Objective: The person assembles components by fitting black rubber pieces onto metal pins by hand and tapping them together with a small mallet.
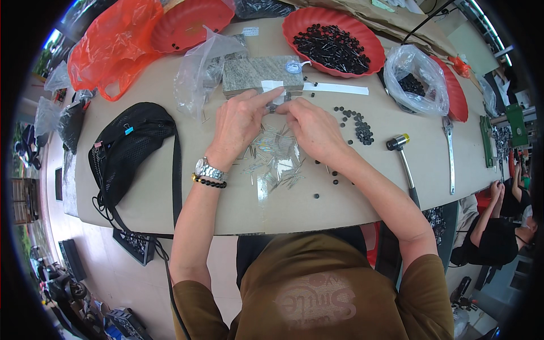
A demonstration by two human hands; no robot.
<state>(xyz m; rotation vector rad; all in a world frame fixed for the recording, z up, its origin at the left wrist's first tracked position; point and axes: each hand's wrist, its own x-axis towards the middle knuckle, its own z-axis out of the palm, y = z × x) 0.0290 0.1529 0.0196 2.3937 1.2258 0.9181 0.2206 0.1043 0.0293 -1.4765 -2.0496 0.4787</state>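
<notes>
At the front face of a grey stone block point(243, 76), my two hands work close together. My left hand point(241, 119) reaches its index finger along the block beside a white patch, its other fingers bent. My right hand point(311, 126) has thumb and forefinger bent in toward the same spot. Between the fingertips is something small, mostly hidden and too small to name. Just below my hands lies a loose pile of thin metal pins point(277, 153). Small black round parts point(362, 133) are scattered to the right of my right hand.
Beyond the block stands a red bowl point(289, 28) of black parts with pins. To its right is a clear bag point(396, 56) of black parts. A hammer point(406, 164) and a wrench point(449, 153) lie at right, a black bag point(133, 147) at left. Another person point(493, 232) sits far right.
</notes>
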